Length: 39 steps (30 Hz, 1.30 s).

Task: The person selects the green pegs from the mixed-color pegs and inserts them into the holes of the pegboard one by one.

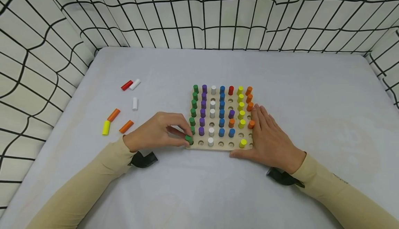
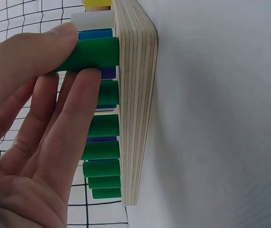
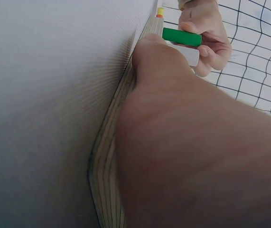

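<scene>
A wooden pegboard [image 1: 221,147] lies on the white surface, with rows of coloured pegs standing in its holes. At its near left corner my left hand [image 1: 160,130] pinches a green peg [image 2: 95,53] between thumb and finger. That peg stands upright against the board's face, in line with the other green pegs [image 2: 102,149]; its lower end is hidden. My right hand [image 1: 272,140] rests along the board's right edge with fingers straight, the thumb lying by the near edge. It covers part of the right column, where orange pegs [image 1: 249,98] stand.
Loose pegs lie left of the board: a red peg [image 1: 126,85], white pegs [image 1: 135,104], orange pegs [image 1: 126,126] and a yellow peg [image 1: 106,128]. Black wire mesh [image 1: 202,14] borders the back and sides of the white-covered table [image 1: 174,191].
</scene>
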### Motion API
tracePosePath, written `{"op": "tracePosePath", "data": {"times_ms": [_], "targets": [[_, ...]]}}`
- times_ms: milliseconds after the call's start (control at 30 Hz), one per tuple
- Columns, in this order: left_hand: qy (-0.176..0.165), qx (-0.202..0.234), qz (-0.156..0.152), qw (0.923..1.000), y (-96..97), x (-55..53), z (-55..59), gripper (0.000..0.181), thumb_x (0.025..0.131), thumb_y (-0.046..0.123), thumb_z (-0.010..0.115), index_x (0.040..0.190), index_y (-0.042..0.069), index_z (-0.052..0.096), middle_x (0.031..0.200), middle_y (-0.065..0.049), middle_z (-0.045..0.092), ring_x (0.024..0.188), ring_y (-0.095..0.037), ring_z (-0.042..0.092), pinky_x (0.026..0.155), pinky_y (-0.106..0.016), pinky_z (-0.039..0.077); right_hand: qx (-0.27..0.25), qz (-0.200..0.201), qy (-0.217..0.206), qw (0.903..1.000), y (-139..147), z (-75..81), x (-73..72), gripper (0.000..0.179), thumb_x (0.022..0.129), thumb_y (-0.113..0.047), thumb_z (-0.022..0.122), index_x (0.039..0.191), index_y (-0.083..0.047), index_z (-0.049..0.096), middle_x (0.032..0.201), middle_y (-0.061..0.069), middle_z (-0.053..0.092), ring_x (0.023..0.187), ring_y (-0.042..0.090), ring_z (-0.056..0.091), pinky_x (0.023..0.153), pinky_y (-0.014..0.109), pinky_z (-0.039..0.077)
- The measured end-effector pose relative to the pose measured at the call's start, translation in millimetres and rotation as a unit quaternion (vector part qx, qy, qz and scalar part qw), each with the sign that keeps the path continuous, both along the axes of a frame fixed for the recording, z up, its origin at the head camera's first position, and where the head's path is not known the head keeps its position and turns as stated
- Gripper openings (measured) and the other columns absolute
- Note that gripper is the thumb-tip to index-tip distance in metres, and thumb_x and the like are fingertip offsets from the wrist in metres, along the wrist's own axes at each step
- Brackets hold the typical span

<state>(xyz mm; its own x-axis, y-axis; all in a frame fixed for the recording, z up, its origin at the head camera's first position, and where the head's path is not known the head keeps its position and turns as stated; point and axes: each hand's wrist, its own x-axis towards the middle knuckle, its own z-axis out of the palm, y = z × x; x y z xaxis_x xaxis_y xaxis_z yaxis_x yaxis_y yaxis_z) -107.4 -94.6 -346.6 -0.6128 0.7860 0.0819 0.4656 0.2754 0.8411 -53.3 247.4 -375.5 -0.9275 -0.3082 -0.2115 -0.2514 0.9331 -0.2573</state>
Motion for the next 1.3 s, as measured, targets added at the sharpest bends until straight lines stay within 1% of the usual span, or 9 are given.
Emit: {"op": "tracePosePath", "data": {"times_ms": [367,500,633,800,967,1033,1133,1200,1300], "targets": [[0.007,0.0,-0.006,1.0,1.5,-0.1,-3.3,0.022,0.083,0.007,0.087,0.101,0.012,0.076,0.099,0.0,0.074,0.094,-0.007,0.071,0.086,-0.024,0.065,-0.004,0.002,0.004,1.0,1,-1.5,-0.4,0.147,0.073,-0.093,0.06,0.162,0.007,0.0,0.173,0.027,0.001,0.162,0.048,0.005,0.131,0.063,0.018],[0.001,-0.006,-0.008,1.0,1.7,0.6,-4.7,0.021,0.083,0.008,0.087,0.101,0.012,0.076,0.1,0.0,0.074,0.095,-0.008,0.071,0.087,-0.024,0.065,-0.006,0.0,0.002,1.0,0,-1.7,-0.2,0.147,0.072,-0.093,0.06,0.163,0.007,0.0,0.173,0.027,0.001,0.162,0.047,0.005,0.131,0.063,0.018],[0.004,-0.011,-0.006,0.9999,1.3,-0.4,-3.0,0.023,0.082,0.008,0.087,0.101,0.014,0.076,0.1,0.001,0.074,0.095,-0.008,0.072,0.088,-0.024,0.064,-0.006,-0.001,0.002,1.0,0,-1.6,-1.1,0.148,0.072,-0.094,0.059,0.163,0.006,0.0,0.173,0.027,0.001,0.162,0.047,0.005,0.131,0.063,0.018],[0.012,-0.004,0.0,0.9999,-1.5,-4.6,-0.6,0.027,0.08,0.007,0.089,0.103,0.014,0.075,0.101,0.001,0.075,0.094,-0.009,0.073,0.088,-0.025,0.065,-0.01,-0.001,0.003,0.9999,2,-3.8,-3.2,0.147,0.073,-0.093,0.06,0.162,0.007,-0.001,0.173,0.027,0.0,0.162,0.048,0.004,0.131,0.063,0.017],[0.015,0.014,0.011,0.9997,-9.1,-7.2,0.5,0.029,0.078,0.0,0.088,0.102,0.011,0.075,0.098,-0.004,0.074,0.091,-0.011,0.073,0.086,-0.026,0.065,-0.017,-0.002,-0.003,0.9999,2,-11.5,-4.4,0.148,0.073,-0.094,0.059,0.162,0.007,-0.001,0.173,0.027,0.0,0.162,0.048,0.004,0.131,0.063,0.018],[0.036,0.009,0.025,0.999,-14.4,-8.2,-0.7,0.027,0.08,0.0,0.087,0.101,0.01,0.075,0.097,-0.004,0.074,0.09,-0.008,0.073,0.086,-0.026,0.065,-0.018,-0.001,-0.002,0.9998,3,-14.0,-4.5,0.147,0.073,-0.094,0.058,0.162,0.007,-0.001,0.173,0.027,0.0,0.162,0.048,0.005,0.131,0.063,0.018],[0.067,-0.015,0.067,0.9954,-26.5,-10.3,-4.0,0.022,0.083,0.005,0.086,0.101,0.013,0.075,0.096,0.003,0.075,0.089,-0.003,0.072,0.086,-0.022,0.064,-0.018,0.001,-0.004,0.9998,5,-15.7,-4.0,0.148,0.072,-0.094,0.058,0.163,0.006,-0.002,0.173,0.026,0.0,0.162,0.047,0.005,0.131,0.064,0.017],[0.093,-0.036,0.1,0.99,-36.0,-12.3,-6.3,0.02,0.085,0.009,0.085,0.1,0.017,0.076,0.095,0.009,0.075,0.089,0.0,0.071,0.085,-0.017,0.062,-0.016,0.003,-0.007,0.9999,7,-16.2,-3.1,0.148,0.072,-0.095,0.058,0.163,0.005,-0.002,0.173,0.026,0.001,0.162,0.047,0.005,0.131,0.065,0.017],[0.124,-0.055,0.147,0.9798,-51.3,-14.7,-7.5,0.02,0.086,0.01,0.085,0.099,0.023,0.076,0.094,0.013,0.075,0.086,0.002,0.07,0.083,-0.013,0.059,-0.013,0.004,-0.014,0.9998,10,-15.9,-1.7,0.147,0.073,-0.094,0.058,0.163,0.005,-0.001,0.174,0.026,0.001,0.162,0.047,0.006,0.13,0.066,0.017]]}}
